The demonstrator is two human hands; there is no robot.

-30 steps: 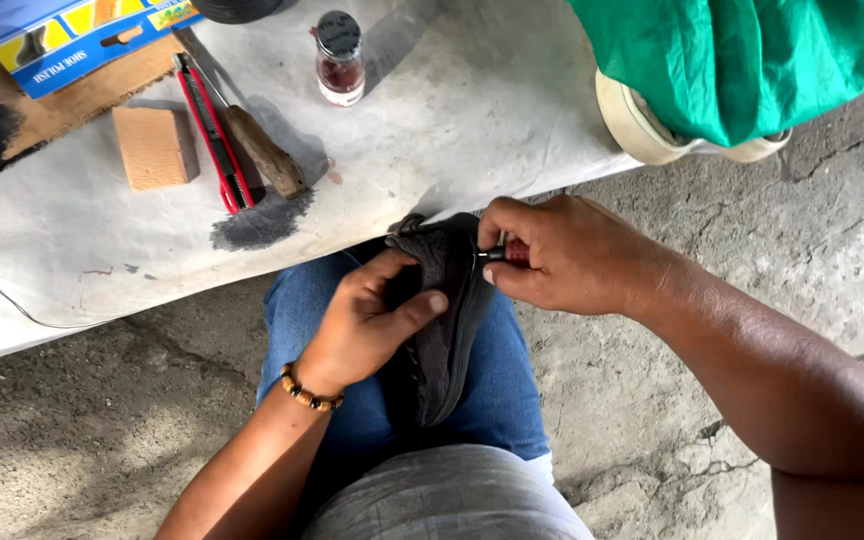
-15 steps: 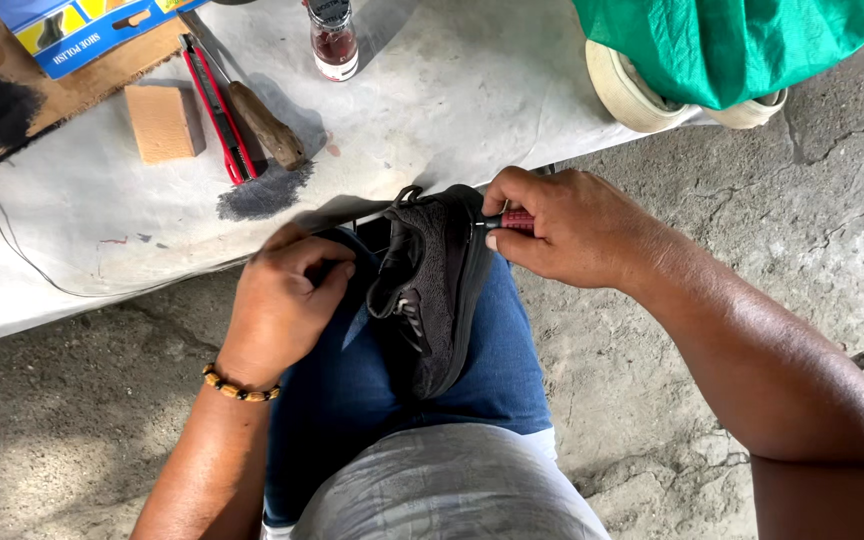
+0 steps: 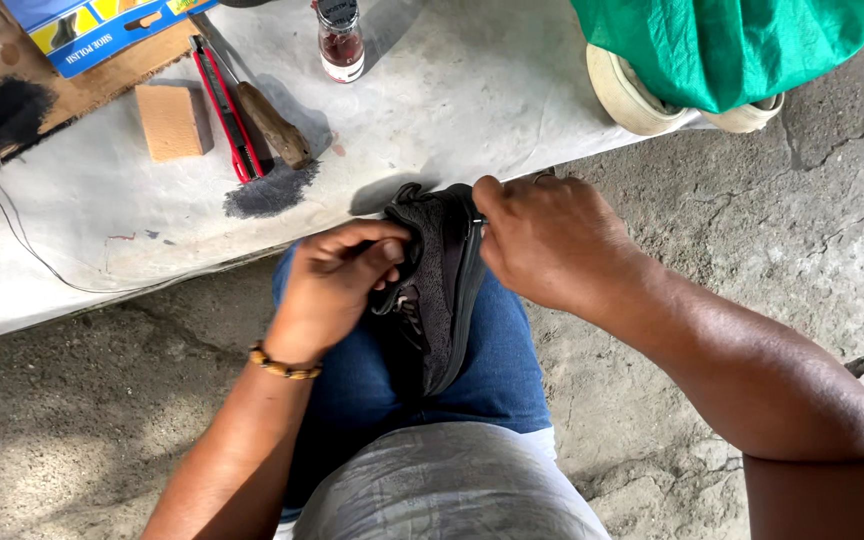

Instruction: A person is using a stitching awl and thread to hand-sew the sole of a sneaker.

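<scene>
A black fabric shoe (image 3: pixel 439 290) lies on its side across my blue-jeaned thigh. My left hand (image 3: pixel 337 285), with a beaded bracelet on its wrist, grips the shoe's upper by the laces and collar. My right hand (image 3: pixel 552 240) is closed over the shoe's sole edge near the toe, fingers curled; whether a small tool sits in it is hidden.
A white sheet (image 3: pixel 452 110) covers the ground ahead, bearing a tan sponge block (image 3: pixel 174 121), a red-handled cutter (image 3: pixel 229 115), a wooden-handled tool (image 3: pixel 272 125), a small bottle of dark red liquid (image 3: pixel 340 40) and a dark stain (image 3: pixel 272 192). A green cloth (image 3: pixel 722 45) drapes over pale shoes (image 3: pixel 642 95). Cracked concrete surrounds.
The shoe has been turned on my thigh, sole edge now facing right. My left hand shifted right to the laces, and my right hand closed over the sole edge.
</scene>
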